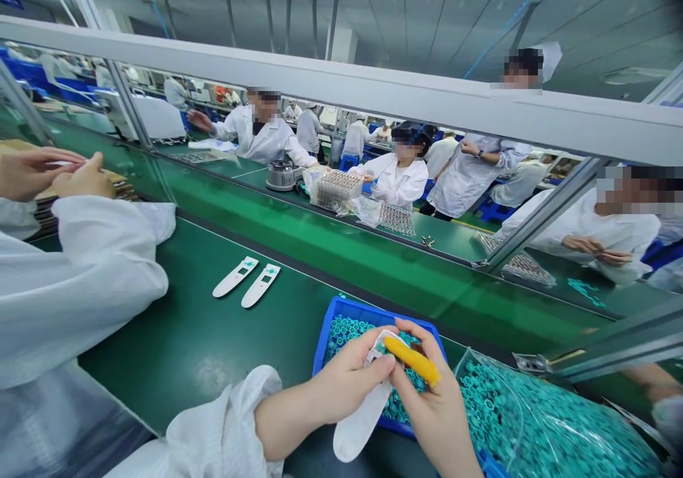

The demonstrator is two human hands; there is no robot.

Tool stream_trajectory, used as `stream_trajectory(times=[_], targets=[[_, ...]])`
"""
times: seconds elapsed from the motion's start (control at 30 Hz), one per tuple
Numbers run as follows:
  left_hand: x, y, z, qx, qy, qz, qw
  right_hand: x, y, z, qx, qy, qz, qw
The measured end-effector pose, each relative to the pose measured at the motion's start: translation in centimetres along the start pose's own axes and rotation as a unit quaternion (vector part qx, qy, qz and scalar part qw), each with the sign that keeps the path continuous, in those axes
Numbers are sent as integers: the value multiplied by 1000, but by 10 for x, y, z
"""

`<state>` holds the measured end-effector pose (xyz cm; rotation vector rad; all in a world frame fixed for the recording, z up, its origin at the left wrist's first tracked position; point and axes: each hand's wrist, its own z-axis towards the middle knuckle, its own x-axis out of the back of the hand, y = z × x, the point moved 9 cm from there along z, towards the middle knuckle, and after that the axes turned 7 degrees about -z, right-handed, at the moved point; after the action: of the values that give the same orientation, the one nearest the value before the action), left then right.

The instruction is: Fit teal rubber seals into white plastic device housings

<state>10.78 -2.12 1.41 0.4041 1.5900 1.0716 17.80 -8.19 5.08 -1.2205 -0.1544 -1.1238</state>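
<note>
My left hand (341, 382) is closed around a flat white plastic shell (358, 427) with a rounded end, held over the near edge of a blue tray (341, 314). My right hand (435, 410) grips a yellow stick-like tool (412, 359) whose tip rests at the top of the shell. The blue tray holds several small teal rings. Two more white shells (246, 282) lie side by side on the dark green belt to the left.
A clear bag of teal rings (533, 421) lies to the right. A co-worker's white sleeve (80, 279) and hands fill the left. A metal frame rail (341, 83) crosses above, with people in white coats at the benches beyond.
</note>
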Motion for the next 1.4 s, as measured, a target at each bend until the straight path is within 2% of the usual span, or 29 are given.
stream_trajectory(times=[0.1, 0.23, 0.3, 0.37, 0.43, 0.67, 0.77, 0.93, 1.1, 1.27, 1.4], targets=[[3, 7, -1, -24, 14, 55, 998, -1, -2, -5, -2, 9, 40, 999], [3, 20, -4, -94, 23, 130, 987, -7, 10, -13, -52, 46, 198, 978], [1, 30, -8, -168, 30, 211, 962, -15, 18, -15, -95, 34, 243, 965], [-2, 36, -15, -240, 36, 296, 924, -21, 22, -16, -130, 25, 255, 958], [-5, 36, -20, -278, 35, 348, 895, -24, 24, -16, -155, 30, 265, 951], [-11, 35, -24, -326, 7, 402, 856, -31, 30, -19, -174, 52, 339, 923], [-13, 38, -24, -351, 2, 413, 840, -29, 28, -17, -166, 62, 317, 932], [-12, 42, -29, -394, 29, 416, 819, -26, 16, -9, -146, 56, 272, 949], [-12, 41, -32, -402, 17, 429, 809, -27, 14, -8, -125, 59, 280, 950], [-18, 39, -32, -422, 3, 452, 786, -27, 15, -8, -129, 73, 260, 954], [-17, 42, -33, -424, 7, 471, 774, -28, 13, -9, -115, 51, 240, 963]])
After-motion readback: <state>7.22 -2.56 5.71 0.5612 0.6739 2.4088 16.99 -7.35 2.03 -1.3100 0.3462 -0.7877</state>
